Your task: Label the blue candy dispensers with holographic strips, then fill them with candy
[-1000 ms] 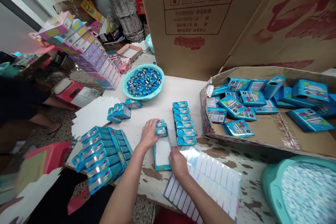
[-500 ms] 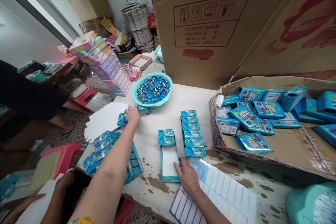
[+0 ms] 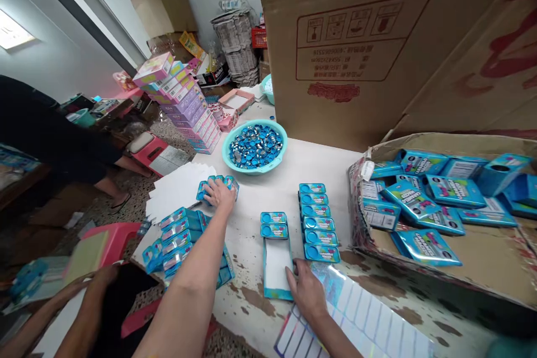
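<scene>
My left hand (image 3: 220,193) reaches out over a short row of small blue boxes (image 3: 210,185) near the table's left edge, fingers curled around them. My right hand (image 3: 305,290) rests flat on the table, touching the near end of an open blue tray (image 3: 277,265) that holds two small blue boxes (image 3: 273,224) at its far end. A filled row of the same boxes (image 3: 316,221) lies just right of the tray. A holographic sticker sheet (image 3: 361,319) lies under my right wrist.
A teal bowl of blue caps (image 3: 254,146) stands further back. Packed blue trays (image 3: 184,238) and white cards (image 3: 178,187) lie at left. A cardboard box of blue packs (image 3: 423,201) sits at right, big cartons (image 3: 356,39) behind. Another person's hands (image 3: 90,285) are at lower left.
My left hand left the tray, reached to the small boxes at the far left and closed around them. My right hand stayed at the tray's near end. The view tilted upward.
</scene>
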Available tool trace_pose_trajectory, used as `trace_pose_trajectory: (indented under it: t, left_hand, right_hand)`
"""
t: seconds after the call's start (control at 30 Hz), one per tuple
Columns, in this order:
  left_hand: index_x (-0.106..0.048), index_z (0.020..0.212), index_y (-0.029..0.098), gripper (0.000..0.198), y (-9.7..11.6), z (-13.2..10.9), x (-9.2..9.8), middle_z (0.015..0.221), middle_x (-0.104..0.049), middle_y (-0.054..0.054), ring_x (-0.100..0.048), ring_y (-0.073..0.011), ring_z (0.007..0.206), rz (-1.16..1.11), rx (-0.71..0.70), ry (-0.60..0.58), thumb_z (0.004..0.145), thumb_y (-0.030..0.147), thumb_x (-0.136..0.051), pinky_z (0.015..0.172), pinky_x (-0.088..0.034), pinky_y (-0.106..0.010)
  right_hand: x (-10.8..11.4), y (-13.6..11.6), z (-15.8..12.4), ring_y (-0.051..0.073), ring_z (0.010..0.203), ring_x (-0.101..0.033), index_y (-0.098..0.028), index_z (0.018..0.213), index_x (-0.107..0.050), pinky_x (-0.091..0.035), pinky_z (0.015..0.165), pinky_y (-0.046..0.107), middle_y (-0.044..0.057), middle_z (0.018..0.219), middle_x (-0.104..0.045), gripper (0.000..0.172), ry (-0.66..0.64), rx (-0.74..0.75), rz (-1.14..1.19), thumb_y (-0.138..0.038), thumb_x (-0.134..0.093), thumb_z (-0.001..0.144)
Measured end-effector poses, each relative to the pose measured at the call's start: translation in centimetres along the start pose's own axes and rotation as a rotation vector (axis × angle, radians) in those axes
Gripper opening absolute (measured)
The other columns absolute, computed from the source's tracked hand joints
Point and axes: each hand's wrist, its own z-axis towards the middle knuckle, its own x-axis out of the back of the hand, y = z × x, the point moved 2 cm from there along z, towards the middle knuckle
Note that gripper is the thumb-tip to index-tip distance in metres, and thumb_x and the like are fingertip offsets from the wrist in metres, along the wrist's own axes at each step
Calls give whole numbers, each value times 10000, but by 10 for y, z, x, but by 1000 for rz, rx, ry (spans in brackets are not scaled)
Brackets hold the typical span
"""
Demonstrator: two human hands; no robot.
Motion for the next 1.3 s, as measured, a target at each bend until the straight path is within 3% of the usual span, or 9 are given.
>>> trace_pose_trajectory:
  t: [0.13, 0.23, 0.37, 0.57, 0.8, 0.9, 1.03, 1.17, 1.3]
  left_hand:
    - [-139, 1419, 132, 1006, -11, 24, -13, 1495, -95, -209, -29, -350, 1376, -40, 128, -149, 643, 638, -529, 1034, -156, -604]
    - [-187, 1404, 96, 971, -7, 27, -19, 1495, -103, -214, 20, -349, 1381, 1, 94, -213, 660, 643, -489, 1051, -87, -610]
    - [-294, 1358, 128, 854, 2, 11, -20, 1488, -154, -187, 54, -383, 1369, 45, -49, -133, 676, 599, -498, 1047, -20, -624]
    - [-309, 1338, 167, 895, 5, 11, -15, 1420, -256, -200, -264, -405, 1271, 10, 1, -156, 611, 632, -543, 1000, -237, -562]
    - [-228, 1383, 229, 1027, 8, 24, -2, 1330, -325, -216, -326, -414, 1207, 57, 17, -260, 521, 610, -635, 921, -309, -538]
    - [-266, 1371, 232, 1007, 15, 0, 19, 1295, -356, -220, -326, -423, 1197, 95, -54, -287, 508, 560, -668, 909, -310, -552]
    - [-270, 1379, 250, 966, 6, -56, 90, 1292, -352, -190, -338, -417, 1185, 32, -200, -166, 554, 594, -636, 896, -339, -554]
    - [-235, 1404, 283, 915, -14, -123, 156, 1324, -350, -102, -354, -314, 1225, -219, -606, -288, 620, 551, -625, 995, -343, -446]
    - [-241, 1411, 299, 956, -12, -180, 144, 1347, -360, -75, -380, -286, 1219, -340, -948, -574, 583, 472, -687, 1012, -361, -395]
  right_hand:
    - [1, -1, 0, 209, 797, -640, -158, 1030, -512, -454, 637, 277, 86, 927, -632, 262, -8, -17, -11, -355, -386, 912]
    - [3, -2, 1, 199, 780, -640, -163, 1017, -520, -445, 621, 265, 76, 915, -632, 241, -25, -32, -18, -340, -399, 907]
    - [5, -4, 2, 191, 765, -639, -157, 1018, -529, -436, 613, 256, 74, 913, -633, 227, -23, -38, -28, -313, -415, 897]
    - [5, -3, 2, 196, 785, -636, -149, 1036, -526, -432, 638, 258, 81, 922, -632, 233, -34, -45, -2, -305, -425, 895]
    - [5, -3, 4, 212, 779, -630, -157, 1056, -518, -432, 628, 274, 85, 930, -627, 246, -65, -101, 22, -312, -423, 891]
    - [11, -5, -1, 219, 849, -614, -149, 1085, -502, -459, 699, 293, 101, 997, -603, 292, -74, -91, 93, -331, -475, 858]
    - [17, -6, -21, 230, 1008, -549, -146, 1181, -444, -460, 831, 329, 108, 1079, -554, 394, -10, -18, 216, -264, -509, 811]
    - [18, -5, -36, 214, 990, -538, -158, 1104, -495, -451, 861, 343, 92, 1028, -566, 283, 64, -50, 277, -215, -440, 832]
    - [17, -2, -37, 193, 925, -558, -177, 1072, -528, -461, 823, 312, 60, 975, -588, 265, 39, -54, 335, -219, -465, 818]
